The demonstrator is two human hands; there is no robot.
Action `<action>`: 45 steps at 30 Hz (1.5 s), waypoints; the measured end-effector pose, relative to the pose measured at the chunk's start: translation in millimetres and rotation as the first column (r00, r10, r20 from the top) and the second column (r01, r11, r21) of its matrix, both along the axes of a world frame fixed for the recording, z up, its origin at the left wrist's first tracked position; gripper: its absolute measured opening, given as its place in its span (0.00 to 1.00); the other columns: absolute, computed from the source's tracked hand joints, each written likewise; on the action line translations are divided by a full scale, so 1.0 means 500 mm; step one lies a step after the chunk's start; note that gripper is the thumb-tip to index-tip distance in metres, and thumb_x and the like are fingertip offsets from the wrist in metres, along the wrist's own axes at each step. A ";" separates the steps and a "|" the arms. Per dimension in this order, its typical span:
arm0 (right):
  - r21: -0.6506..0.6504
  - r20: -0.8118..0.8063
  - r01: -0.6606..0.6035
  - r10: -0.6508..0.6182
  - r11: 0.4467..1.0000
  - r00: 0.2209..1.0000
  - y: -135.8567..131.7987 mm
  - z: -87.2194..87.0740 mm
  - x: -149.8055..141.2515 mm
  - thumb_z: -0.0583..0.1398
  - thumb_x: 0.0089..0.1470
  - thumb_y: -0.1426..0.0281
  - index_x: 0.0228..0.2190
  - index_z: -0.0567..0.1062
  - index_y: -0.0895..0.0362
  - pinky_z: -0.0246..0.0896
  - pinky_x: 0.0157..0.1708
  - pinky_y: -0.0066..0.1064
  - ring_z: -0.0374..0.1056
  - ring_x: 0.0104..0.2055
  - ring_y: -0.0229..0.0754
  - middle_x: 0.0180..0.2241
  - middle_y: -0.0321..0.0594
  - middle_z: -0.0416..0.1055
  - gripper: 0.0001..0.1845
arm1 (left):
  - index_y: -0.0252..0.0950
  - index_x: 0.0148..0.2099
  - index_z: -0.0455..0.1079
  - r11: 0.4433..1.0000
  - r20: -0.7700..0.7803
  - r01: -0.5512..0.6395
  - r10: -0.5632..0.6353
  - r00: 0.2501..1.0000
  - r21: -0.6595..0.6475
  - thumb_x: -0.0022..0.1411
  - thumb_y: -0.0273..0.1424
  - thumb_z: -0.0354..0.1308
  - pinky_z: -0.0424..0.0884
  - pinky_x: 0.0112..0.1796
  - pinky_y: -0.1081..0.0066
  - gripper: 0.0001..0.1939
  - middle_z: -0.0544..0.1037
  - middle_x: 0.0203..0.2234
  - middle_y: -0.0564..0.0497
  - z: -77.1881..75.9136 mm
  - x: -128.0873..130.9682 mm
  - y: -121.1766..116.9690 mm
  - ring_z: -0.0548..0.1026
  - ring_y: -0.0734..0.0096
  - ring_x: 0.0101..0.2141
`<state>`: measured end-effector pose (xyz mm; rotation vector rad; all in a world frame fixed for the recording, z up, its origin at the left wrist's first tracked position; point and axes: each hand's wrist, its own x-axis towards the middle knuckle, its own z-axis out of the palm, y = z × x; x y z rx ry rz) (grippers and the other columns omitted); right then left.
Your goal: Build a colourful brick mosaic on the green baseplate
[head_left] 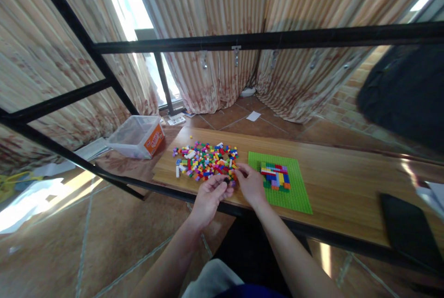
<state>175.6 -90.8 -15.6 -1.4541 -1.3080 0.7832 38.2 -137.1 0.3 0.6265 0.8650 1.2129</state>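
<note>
Left hand (211, 191) has fingers clamped on a dark brick (226, 181), brick pile (203, 161) at its 12 o'clock. Right hand (251, 184): can't tell its fingers' grip, green baseplate (296, 191) at 3 o'clock.

Both forearms (291, 248) are bare, the trousers (239, 245) apparently black.

A small dark piece (226, 180), mostly covered in the grip of the left hand (212, 192), cannot be identified; whether the right hand (251, 185) pinches anything is unclear. That hand hides part of the green baseplate (296, 196). The orange label's (153, 141) print is unreadable. A flat black object (407, 224) looks blurred.
</note>
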 end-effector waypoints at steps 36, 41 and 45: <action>0.198 0.566 -0.031 -0.089 0.980 0.819 -0.082 -0.034 0.210 0.55 0.56 0.65 0.37 0.78 0.53 0.62 0.49 0.47 0.66 0.48 0.50 0.43 0.46 0.71 0.12 | 0.32 0.37 0.71 0.924 -0.277 0.341 -0.378 0.883 -0.175 0.49 0.33 0.65 0.68 0.28 0.75 0.13 0.79 0.27 0.49 -0.076 0.064 -0.034 0.76 0.74 0.24; 0.185 0.688 -0.049 -0.094 0.982 0.720 -0.057 -0.057 0.230 0.56 0.55 0.67 0.36 0.79 0.54 0.61 0.47 0.46 0.64 0.47 0.51 0.43 0.46 0.72 0.12 | 0.32 0.36 0.71 0.928 -0.299 0.309 -0.361 0.884 -0.208 0.49 0.32 0.64 0.68 0.28 0.76 0.12 0.79 0.26 0.49 -0.090 0.050 -0.035 0.76 0.75 0.24; 0.182 0.728 -0.029 -0.115 0.983 0.676 -0.054 -0.061 0.229 0.56 0.55 0.67 0.35 0.79 0.55 0.61 0.46 0.44 0.64 0.46 0.51 0.43 0.47 0.72 0.11 | 0.32 0.36 0.71 0.927 -0.298 0.312 -0.365 0.882 -0.210 0.49 0.31 0.64 0.68 0.28 0.75 0.12 0.79 0.26 0.49 -0.095 0.048 -0.035 0.76 0.75 0.24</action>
